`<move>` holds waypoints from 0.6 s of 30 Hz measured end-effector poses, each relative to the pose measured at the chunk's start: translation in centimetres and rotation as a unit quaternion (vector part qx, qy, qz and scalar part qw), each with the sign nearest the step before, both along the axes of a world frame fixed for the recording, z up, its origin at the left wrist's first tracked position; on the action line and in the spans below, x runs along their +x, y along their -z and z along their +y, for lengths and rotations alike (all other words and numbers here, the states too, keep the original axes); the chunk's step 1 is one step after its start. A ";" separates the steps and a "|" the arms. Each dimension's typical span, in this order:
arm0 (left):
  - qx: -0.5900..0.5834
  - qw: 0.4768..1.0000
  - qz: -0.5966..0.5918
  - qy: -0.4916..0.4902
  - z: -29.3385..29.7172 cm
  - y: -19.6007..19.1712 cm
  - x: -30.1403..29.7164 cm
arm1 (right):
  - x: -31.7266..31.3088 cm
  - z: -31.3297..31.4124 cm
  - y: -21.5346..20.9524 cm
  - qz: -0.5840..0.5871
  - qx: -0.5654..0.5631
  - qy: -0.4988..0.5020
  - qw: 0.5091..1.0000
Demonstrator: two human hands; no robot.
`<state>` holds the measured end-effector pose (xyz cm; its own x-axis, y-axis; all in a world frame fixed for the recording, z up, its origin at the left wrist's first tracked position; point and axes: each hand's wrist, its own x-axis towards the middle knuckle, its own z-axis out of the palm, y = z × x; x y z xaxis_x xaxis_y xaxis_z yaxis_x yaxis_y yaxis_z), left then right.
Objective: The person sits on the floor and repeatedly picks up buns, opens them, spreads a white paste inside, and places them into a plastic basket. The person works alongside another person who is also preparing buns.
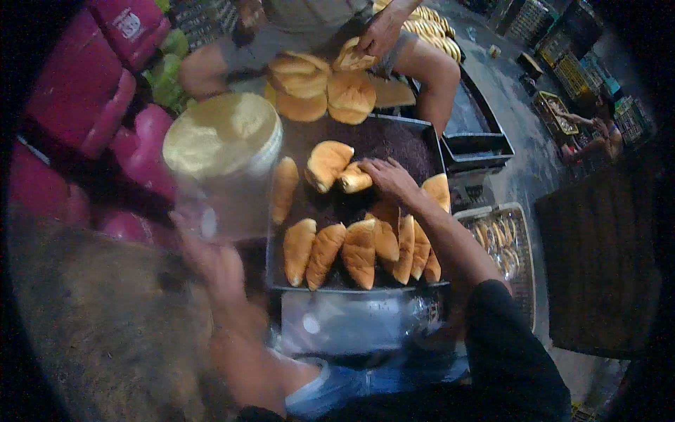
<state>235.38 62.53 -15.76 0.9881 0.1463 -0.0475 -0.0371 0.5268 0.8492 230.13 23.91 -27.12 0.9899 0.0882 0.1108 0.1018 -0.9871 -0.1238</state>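
Note:
My right hand [390, 181] reaches over a dark tray [357, 290], its fingers closed on a folded bread bun [356, 178]. Another folded bun [328, 163] lies against it on the left. Along the tray's near side, several golden folded buns [358, 253] lean in a row, and one more bun [284, 190] rests by the left wall. Left of the tray, my left hand [214, 264] is smeared by motion. It grips a clear plastic bag [239, 214] with a white oval mark; its fingertips are partly blurred. Flat clear bags [337, 323] lie below the tray, over my lap.
A round tub [221, 133] of pale yellow cream stands left of the tray. Opposite, a person's hand [383, 32] touches a flat bun [354, 55] beside stacked buns [299, 84]. A crate [529, 281] of bagged bread sits at right. Magenta bags [70, 91] fill the left.

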 end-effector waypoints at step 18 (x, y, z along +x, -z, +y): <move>0.022 1.000 0.000 -0.020 -3.4 0.4 -1.0 | -3.3 -2.1 -4.2 -0.082 -0.007 0.230 0.970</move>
<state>234.36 59.16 -16.20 0.9813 0.1886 -0.0394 -0.0588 0.4876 0.8711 226.88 21.85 -22.90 0.8940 -0.3554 0.2728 -0.3322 -0.9344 -0.1286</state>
